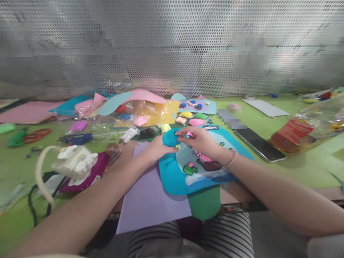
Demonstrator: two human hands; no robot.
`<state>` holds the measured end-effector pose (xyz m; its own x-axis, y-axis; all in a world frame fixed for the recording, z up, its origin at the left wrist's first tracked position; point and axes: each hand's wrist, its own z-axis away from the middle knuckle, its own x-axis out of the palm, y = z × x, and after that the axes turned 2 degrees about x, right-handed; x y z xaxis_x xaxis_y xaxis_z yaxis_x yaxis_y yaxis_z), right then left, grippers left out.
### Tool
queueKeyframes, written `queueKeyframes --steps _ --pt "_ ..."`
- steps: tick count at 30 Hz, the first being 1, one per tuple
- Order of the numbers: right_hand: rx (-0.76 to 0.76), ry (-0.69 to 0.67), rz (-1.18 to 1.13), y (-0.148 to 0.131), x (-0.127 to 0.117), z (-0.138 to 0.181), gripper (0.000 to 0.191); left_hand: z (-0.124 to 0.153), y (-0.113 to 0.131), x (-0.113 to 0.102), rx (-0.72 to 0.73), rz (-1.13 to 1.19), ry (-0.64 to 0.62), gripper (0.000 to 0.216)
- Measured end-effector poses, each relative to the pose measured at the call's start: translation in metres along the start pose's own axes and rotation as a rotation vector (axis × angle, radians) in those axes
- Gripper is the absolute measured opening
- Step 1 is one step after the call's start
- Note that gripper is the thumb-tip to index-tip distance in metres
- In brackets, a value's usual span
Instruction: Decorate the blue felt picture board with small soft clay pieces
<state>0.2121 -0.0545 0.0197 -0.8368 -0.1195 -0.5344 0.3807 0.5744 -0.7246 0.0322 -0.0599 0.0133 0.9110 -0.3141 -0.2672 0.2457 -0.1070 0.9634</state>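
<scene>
Left hand [157, 148] sat on left edge of blue sheet [172, 183], thumb on top, probably steadying it; fingers hidden, couldn't tell grip. Right hand [201, 141] curled fingertips over upper-left corner, pinch unclear. Sheet partly overlapped purple paper [150, 208]

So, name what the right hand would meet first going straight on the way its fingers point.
The right hand points left, so probably the rounded corner of the blue sheet directly ahead of it, then the left hand at that side; depth there is unclear.
</scene>
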Motion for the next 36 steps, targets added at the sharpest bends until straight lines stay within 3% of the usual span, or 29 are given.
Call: queueKeyframes --steps 11,36 --pt "-0.239 -0.063 0.238 0.0046 -0.0025 0.0038 0.032 0.0005 0.0018 0.0022 0.089 0.008 0.021 0.038" --pt "-0.300 -0.051 0.261 0.0061 -0.0009 0.0031 0.030 0.0003 0.0021 0.0015 0.093 -0.092 -0.016 0.044"
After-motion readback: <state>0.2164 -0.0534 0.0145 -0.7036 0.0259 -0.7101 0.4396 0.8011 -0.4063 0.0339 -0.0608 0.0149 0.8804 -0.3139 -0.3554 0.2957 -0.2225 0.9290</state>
